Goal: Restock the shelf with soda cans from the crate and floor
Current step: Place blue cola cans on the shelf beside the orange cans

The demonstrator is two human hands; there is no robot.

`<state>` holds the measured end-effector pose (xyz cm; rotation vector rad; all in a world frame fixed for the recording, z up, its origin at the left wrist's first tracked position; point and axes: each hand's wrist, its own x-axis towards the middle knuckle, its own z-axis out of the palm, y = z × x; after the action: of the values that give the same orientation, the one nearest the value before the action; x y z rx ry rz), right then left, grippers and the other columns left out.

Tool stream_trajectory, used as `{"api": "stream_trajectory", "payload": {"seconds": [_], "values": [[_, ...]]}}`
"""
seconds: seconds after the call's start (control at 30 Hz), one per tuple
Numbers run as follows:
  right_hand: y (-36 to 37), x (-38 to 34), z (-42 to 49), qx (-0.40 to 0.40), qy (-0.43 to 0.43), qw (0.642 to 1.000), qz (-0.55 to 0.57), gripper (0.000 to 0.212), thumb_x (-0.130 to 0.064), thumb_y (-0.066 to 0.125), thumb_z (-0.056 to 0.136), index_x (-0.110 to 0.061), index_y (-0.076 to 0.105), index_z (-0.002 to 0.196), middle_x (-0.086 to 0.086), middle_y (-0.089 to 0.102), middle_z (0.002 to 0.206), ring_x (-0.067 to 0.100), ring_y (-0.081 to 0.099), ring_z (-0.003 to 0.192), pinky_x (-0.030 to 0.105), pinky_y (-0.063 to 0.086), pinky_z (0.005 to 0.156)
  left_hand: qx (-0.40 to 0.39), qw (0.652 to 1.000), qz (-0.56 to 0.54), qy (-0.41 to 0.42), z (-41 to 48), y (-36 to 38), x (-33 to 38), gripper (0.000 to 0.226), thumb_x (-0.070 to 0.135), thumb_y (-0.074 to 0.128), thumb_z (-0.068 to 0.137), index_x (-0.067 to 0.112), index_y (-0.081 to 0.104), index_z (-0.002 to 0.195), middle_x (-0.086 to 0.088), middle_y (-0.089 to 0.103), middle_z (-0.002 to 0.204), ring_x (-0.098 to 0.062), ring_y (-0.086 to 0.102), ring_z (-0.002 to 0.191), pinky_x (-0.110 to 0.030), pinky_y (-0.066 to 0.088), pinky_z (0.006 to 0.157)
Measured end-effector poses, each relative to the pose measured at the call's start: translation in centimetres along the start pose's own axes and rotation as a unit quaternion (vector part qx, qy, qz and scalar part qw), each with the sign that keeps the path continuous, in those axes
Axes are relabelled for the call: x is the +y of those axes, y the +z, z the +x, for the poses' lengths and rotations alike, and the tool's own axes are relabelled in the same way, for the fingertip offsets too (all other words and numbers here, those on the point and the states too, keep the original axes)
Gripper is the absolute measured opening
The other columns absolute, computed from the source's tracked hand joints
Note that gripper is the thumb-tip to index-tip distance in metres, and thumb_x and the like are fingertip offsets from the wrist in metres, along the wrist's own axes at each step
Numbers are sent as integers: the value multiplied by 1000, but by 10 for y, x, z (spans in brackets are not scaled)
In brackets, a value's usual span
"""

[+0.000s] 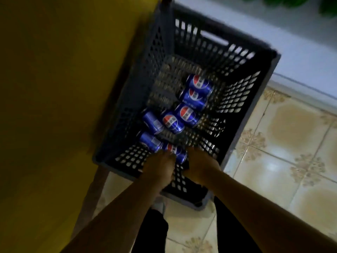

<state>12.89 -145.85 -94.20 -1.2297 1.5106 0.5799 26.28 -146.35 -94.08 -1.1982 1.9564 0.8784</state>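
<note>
**A:** Where are the soda cans (186, 115)?

**B:** All seven that I can count are in the crate (242, 114). They lie on their sides on its perforated bottom, in a loose line from the middle of the crate to its near end. Two lie side by side furthest from the person and two more sit just below them. Two are off towards the left wall, and the nearest can (176, 152) is against the near wall.

**A:** What do they look like?

**B:** Blue, with a round red, white and blue emblem on the ones turned upwards. The two by the left wall show small white print instead. The picture is too blurred to read anything.

**A:** And the crate itself?

**B:** Dark plastic, deep, with lattice walls and a handle slot (214, 37) cut in the far wall. Nothing but cans shows inside it.

**A:** What are the hands doing?

**B:** Both reach down over the near wall. The left hand (160, 168) has its fingertips at the nearest can, and the right hand (199, 166) is just beside that can's right end. The fingers blur together, so I cannot tell whether either hand has closed on the can or only touches it.

**A:** And around the crate?

**B:** It stands on a patterned beige tiled floor (273, 161). A yellow panel (63, 88) runs along its left side. Dark trousers (151, 230) show between the forearms.
</note>
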Motion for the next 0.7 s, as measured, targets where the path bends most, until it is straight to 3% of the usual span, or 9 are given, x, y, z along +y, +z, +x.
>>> {"api": "stream_trajectory", "payload": {"seconds": [0.13, 0.3, 0.37, 0.47, 0.7], "values": [[47, 1, 104, 0, 17, 1000, 2, 75, -26, 72, 80, -19, 32, 143, 10, 41, 143, 30, 48, 127, 45, 47, 98, -18, 999, 32, 25, 86, 56, -29, 62, 27, 65, 87, 15, 36, 140, -8, 39, 141, -26, 38, 129, -40, 37, 105], [104, 10, 167, 8, 29, 999, -12, 75, -23, 71, 82, -16, 28, 144, 11, 29, 150, 33, 27, 139, 45, 37, 107, -45, 985, 156, 59, 149, 109, -52, 78, 24, 71, 82, 17, 26, 146, -8, 32, 147, -27, 31, 135, -41, 23, 114], [113, 13, 175, 31, 34, 999, -22, 73, -23, 72, 81, -15, 31, 141, 11, 32, 148, 31, 30, 138, 44, 37, 106, -34, 981, 173, 80, 162, 117, -56, 78, 20, 71, 82, 16, 25, 145, -8, 35, 145, -27, 35, 133, -39, 28, 111], [105, 11, 172, 34, 24, 998, -42, 67, -20, 71, 81, -14, 35, 137, 10, 41, 142, 30, 40, 131, 43, 42, 101, -29, 983, 155, 95, 165, 113, -58, 69, 20, 70, 83, 16, 31, 140, -7, 42, 138, -25, 43, 126, -35, 39, 101], [24, -5, 54, -13, -22, 992, -120, 95, -29, 78, 75, -13, 21, 148, 12, 28, 151, 32, 31, 137, 45, 40, 103, -41, 995, 6, 95, 61, 25, -36, 79, 33, 76, 75, 20, 34, 140, -3, 39, 141, -22, 41, 128, -40, 42, 103]]}}
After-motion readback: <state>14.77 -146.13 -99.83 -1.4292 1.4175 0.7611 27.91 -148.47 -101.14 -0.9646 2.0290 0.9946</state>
